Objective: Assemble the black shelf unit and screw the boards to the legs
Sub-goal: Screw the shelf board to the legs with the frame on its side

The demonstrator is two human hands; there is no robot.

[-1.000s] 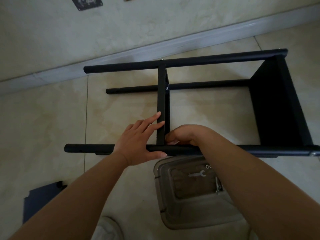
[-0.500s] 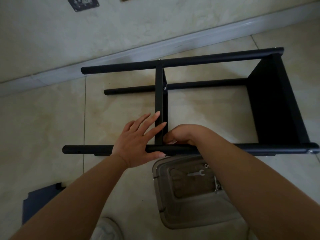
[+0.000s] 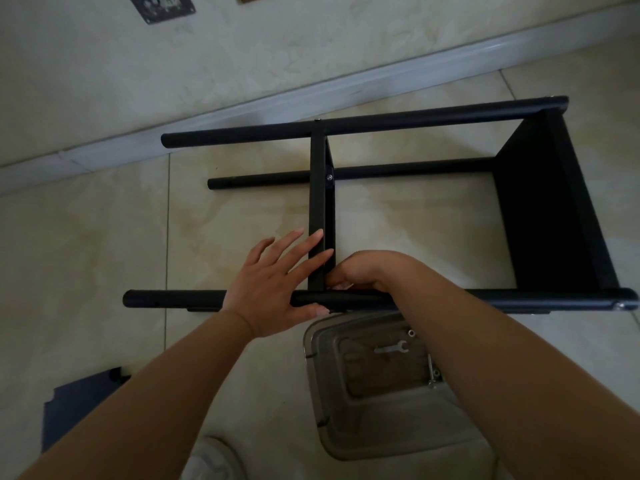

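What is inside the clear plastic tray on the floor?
In the clear tray, a small flat wrench and a few silver fasteners show. The right forearm covers its right side, hiding anything there.

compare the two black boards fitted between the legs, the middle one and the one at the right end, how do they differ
The middle board shows only its thin edge; the right-end board shows a broad dark face. The middle board sits partway along the legs; the right-end board sits at their tips. The left hand lies with straight fingers against the middle board and the right hand curls at its lower corner; nothing touches the right-end board. Both are black and span the legs.
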